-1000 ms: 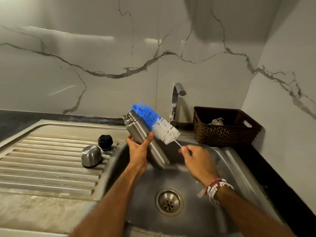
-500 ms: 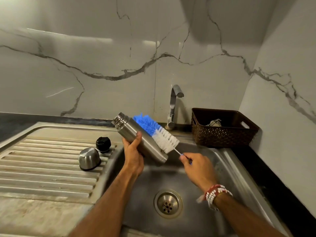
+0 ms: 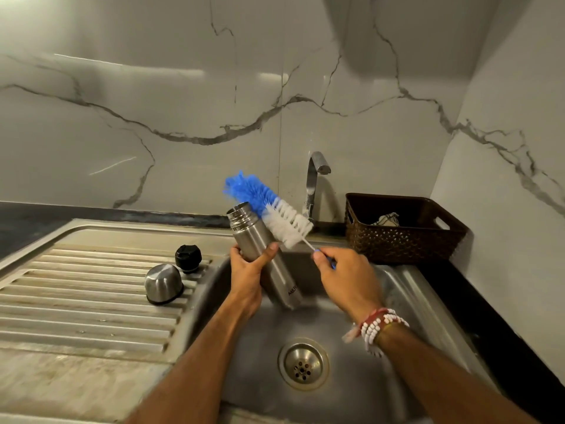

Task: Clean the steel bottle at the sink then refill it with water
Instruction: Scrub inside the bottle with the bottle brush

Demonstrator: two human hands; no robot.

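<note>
My left hand (image 3: pixel 248 278) grips the steel bottle (image 3: pixel 266 258) around its middle, over the sink basin (image 3: pixel 351 390). The bottle is uncapped, tilted with its open threaded mouth up and to the left. My right hand (image 3: pixel 347 278) holds the thin handle of a bottle brush (image 3: pixel 269 209) with blue bristles at the tip and white bristles lower down. The brush lies outside the bottle, against its upper right side, its blue tip reaching past the mouth. The tap (image 3: pixel 315 182) stands behind, with no water running.
On the ribbed draining board (image 3: pixel 76 301) to the left sit the steel cup lid (image 3: pixel 163 284) and the black stopper (image 3: pixel 188 258). A brown woven basket (image 3: pixel 400 237) with a cloth in it stands right of the tap. The drain (image 3: pixel 303 364) is below my hands.
The bottle has swung more upright and its mouth has moved to the right. The brush has risen, so its blue tip now sticks out above the mouth.
</note>
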